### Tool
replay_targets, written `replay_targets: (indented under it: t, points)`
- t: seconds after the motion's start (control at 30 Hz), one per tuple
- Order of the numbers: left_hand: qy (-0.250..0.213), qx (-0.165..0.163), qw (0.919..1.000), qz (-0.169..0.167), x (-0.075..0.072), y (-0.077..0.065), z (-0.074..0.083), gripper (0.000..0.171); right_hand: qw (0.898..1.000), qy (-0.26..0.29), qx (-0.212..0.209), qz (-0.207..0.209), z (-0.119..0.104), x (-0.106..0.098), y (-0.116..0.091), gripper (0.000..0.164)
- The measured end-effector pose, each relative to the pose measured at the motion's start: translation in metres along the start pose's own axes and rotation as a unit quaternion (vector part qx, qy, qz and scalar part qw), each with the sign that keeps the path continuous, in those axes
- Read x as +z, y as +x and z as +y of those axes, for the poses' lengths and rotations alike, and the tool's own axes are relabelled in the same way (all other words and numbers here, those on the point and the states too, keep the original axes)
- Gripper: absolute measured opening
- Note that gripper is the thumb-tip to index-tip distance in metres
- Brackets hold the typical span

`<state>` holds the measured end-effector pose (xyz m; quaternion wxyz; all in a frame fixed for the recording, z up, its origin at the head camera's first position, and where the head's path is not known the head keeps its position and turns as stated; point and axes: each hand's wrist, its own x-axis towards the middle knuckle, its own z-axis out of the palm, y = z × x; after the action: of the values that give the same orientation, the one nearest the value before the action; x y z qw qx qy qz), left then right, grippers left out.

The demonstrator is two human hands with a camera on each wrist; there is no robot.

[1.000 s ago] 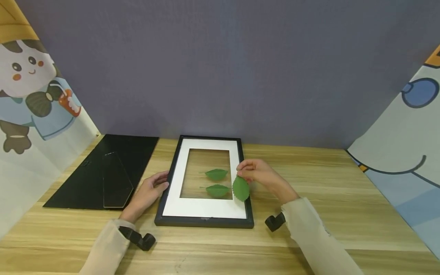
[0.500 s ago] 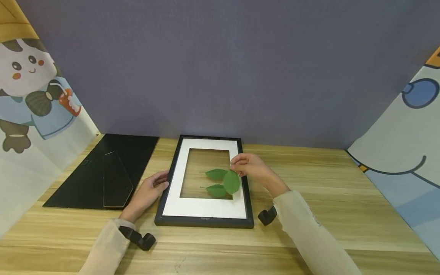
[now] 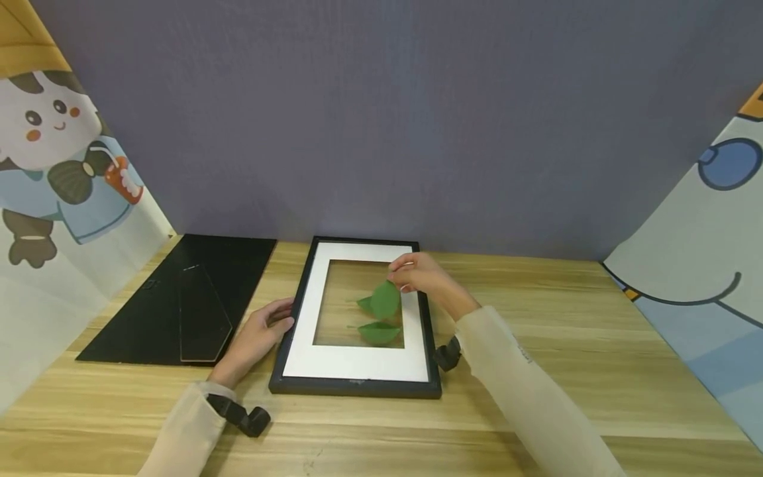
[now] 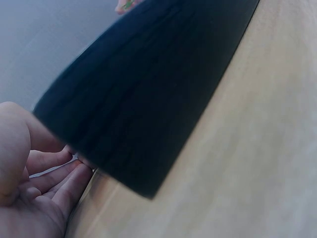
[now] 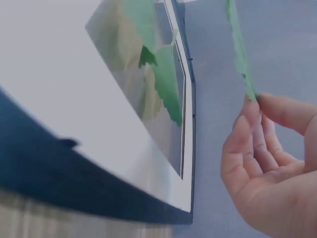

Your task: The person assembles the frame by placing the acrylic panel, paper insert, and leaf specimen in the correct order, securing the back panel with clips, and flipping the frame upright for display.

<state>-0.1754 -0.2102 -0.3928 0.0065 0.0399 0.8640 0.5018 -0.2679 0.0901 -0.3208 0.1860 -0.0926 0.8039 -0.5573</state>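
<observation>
In the head view, a black picture frame (image 3: 356,387) with a white mat (image 3: 357,361) lies flat on the wooden table. My left hand (image 3: 256,336) rests at its left side, fingertips right against the frame's edge (image 4: 133,109). My right hand (image 3: 426,278) is above the frame's right side and pinches a green leaf (image 3: 385,301) between thumb and fingers; seen edge-on in the right wrist view, this leaf (image 5: 239,47) hangs clear of the frame. Two more leaves lie in the mat's window: a lower leaf (image 3: 379,333), and an upper leaf (image 3: 365,305) partly hidden behind the held one.
A black backing board (image 3: 149,305) with a folded stand (image 3: 204,318) lies on the table to the left. A grey panel (image 3: 381,119) rises behind the table (image 3: 554,324), and cartoon-printed panels stand at the left (image 3: 77,265) and right (image 3: 656,265).
My right hand has carried its leaf leftward and away from me, from the mat's right border to over the window's upper leaf. The left hand stays at the frame's side.
</observation>
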Motion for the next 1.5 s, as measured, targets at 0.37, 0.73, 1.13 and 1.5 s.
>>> replay_targets:
  t: [0.37,0.73,1.13,1.5]
  points:
    - [-0.013,0.000,0.9999,0.001,0.001,0.000,-0.001,0.046,0.999,0.033,-0.001,0.007,-0.013,0.017,0.026,0.026]
    - [-0.015,-0.002,0.9999,0.005,0.002,0.002,-0.003,0.046,0.999,0.022,0.010,0.030,-0.012,0.020,0.041,0.014]
    - [-0.031,0.000,0.9995,0.001,0.002,-0.002,0.000,0.046,0.998,0.029,0.046,0.044,-0.008,0.021,0.056,0.031]
    - [-0.030,-0.006,0.9995,0.009,0.003,-0.001,0.000,0.045,0.996,0.021,0.073,0.053,-0.006,0.025,0.060,0.029]
